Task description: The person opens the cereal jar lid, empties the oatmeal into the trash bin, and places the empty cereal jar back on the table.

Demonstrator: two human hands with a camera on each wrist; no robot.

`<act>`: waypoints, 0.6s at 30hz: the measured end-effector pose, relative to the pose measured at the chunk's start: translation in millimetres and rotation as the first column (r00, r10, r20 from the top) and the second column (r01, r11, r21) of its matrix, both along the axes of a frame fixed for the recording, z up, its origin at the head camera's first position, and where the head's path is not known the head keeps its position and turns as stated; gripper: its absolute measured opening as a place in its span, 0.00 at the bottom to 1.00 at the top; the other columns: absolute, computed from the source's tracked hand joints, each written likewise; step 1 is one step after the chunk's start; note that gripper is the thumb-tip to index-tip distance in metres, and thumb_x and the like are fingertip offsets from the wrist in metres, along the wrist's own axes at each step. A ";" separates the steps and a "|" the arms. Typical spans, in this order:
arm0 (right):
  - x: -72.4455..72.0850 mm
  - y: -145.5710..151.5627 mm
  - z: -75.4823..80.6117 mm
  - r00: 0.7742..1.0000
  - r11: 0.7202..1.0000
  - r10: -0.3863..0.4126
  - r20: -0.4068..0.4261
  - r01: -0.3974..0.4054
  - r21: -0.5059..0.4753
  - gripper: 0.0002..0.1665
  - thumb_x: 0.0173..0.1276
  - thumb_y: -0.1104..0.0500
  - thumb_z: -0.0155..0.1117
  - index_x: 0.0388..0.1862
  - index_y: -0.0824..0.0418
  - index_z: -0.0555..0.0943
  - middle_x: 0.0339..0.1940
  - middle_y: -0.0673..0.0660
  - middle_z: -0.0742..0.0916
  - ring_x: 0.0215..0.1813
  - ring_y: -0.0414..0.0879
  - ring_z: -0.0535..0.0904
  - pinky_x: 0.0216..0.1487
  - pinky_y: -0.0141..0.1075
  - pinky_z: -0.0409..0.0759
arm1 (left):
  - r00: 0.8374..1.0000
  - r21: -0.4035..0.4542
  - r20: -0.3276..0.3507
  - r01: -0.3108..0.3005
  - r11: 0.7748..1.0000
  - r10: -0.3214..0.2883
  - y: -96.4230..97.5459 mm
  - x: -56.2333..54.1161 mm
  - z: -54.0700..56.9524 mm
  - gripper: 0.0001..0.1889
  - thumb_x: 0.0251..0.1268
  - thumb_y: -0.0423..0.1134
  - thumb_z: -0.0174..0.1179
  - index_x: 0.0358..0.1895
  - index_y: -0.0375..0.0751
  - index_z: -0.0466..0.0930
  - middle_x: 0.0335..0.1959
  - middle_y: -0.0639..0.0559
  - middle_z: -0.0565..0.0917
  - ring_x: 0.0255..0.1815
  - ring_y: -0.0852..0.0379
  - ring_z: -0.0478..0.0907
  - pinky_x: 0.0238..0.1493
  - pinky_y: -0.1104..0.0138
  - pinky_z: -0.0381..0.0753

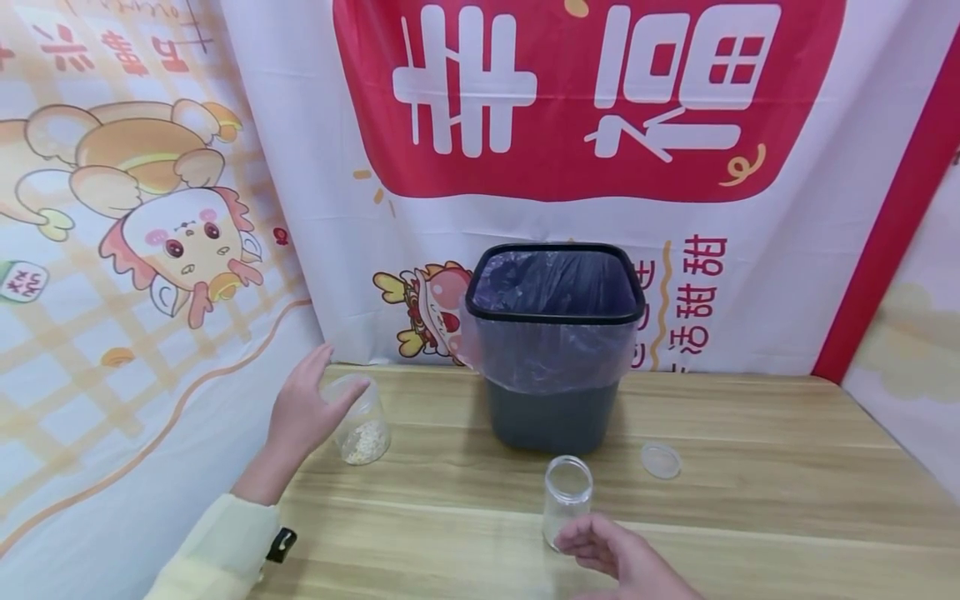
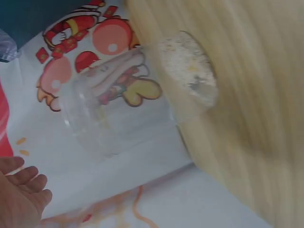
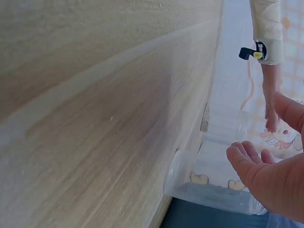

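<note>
A wide clear plastic jar point(image 1: 375, 417) stands uncapped at the left of the table, with pale flakes like oats point(image 2: 187, 66) in its bottom. My left hand point(image 1: 306, 410) is raised beside its rim, thumb and fingers spread, and overlaps the jar in the head view. In the left wrist view a gap shows between fingers and jar. Nearer the front, a narrower clear jar point(image 1: 564, 498) stands upright with its top open. My right hand point(image 1: 617, 550) is right beside its lower part, fingers slightly bent and thumb apart, as the right wrist view shows.
A dark bin point(image 1: 551, 421) lined with a clear bag stands behind the narrower jar, at the back middle. To its right a round clear lid point(image 1: 661, 460) lies flat on the wooden table point(image 1: 750, 500). Printed cloth point(image 1: 315, 192) hangs behind and at the left.
</note>
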State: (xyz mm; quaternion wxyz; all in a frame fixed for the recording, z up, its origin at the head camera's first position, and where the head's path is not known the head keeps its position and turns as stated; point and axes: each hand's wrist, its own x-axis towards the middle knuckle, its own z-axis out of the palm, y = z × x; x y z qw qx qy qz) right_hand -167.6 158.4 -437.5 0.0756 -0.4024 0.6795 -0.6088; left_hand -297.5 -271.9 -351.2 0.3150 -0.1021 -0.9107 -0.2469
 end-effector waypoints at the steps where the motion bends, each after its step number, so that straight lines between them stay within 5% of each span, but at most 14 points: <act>1: 0.0 -1.1 0.1 1.000 1.000 0.003 0.011 -0.003 0.000 0.29 0.59 0.70 0.70 0.55 0.79 0.68 0.54 0.61 0.81 0.58 0.41 0.76 0.58 0.33 0.75 | 0.999 0.019 0.040 -0.015 1.000 0.014 -2.8 0.3 -3.5 0.45 0.59 0.59 0.64 0.69 0.27 0.62 0.68 0.31 0.66 0.68 0.33 0.61 0.64 0.42 0.60; 6: 0.1 -7.4 1.1 0.997 1.000 0.022 0.069 -0.021 -0.008 0.30 0.57 0.72 0.71 0.55 0.80 0.68 0.55 0.56 0.81 0.58 0.40 0.76 0.58 0.32 0.74 | 0.972 0.107 0.234 -0.060 0.992 0.034 -13.7 1.6 -18.4 0.57 0.55 0.64 0.65 0.73 0.24 0.49 0.70 0.24 0.57 0.69 0.28 0.55 0.66 0.40 0.56; 11: -0.5 -14.0 1.2 0.997 0.999 0.048 0.064 -0.047 -0.016 0.30 0.57 0.73 0.70 0.54 0.81 0.68 0.54 0.52 0.81 0.58 0.41 0.77 0.57 0.34 0.75 | 0.916 0.202 0.401 -0.091 0.975 0.002 -17.6 1.0 -29.5 0.63 0.53 0.65 0.66 0.74 0.23 0.38 0.70 0.21 0.54 0.69 0.27 0.54 0.67 0.41 0.55; 15: -0.9 -18.8 0.1 0.997 0.999 0.050 0.066 -0.050 -0.008 0.28 0.57 0.72 0.70 0.53 0.80 0.69 0.53 0.52 0.82 0.57 0.42 0.77 0.57 0.35 0.76 | 0.865 0.328 0.495 -0.096 0.940 -0.085 -16.7 -2.9 -39.8 0.62 0.51 0.62 0.69 0.74 0.25 0.39 0.68 0.23 0.58 0.67 0.29 0.59 0.65 0.41 0.60; 18: -0.7 -22.5 -0.9 0.993 0.999 0.052 0.102 -0.051 -0.009 0.27 0.57 0.71 0.70 0.52 0.80 0.69 0.52 0.52 0.82 0.56 0.41 0.77 0.57 0.34 0.75 | 0.846 0.398 0.514 -0.089 0.913 -0.142 -16.1 -7.4 -48.1 0.58 0.51 0.57 0.72 0.73 0.25 0.45 0.65 0.25 0.63 0.64 0.31 0.64 0.63 0.43 0.64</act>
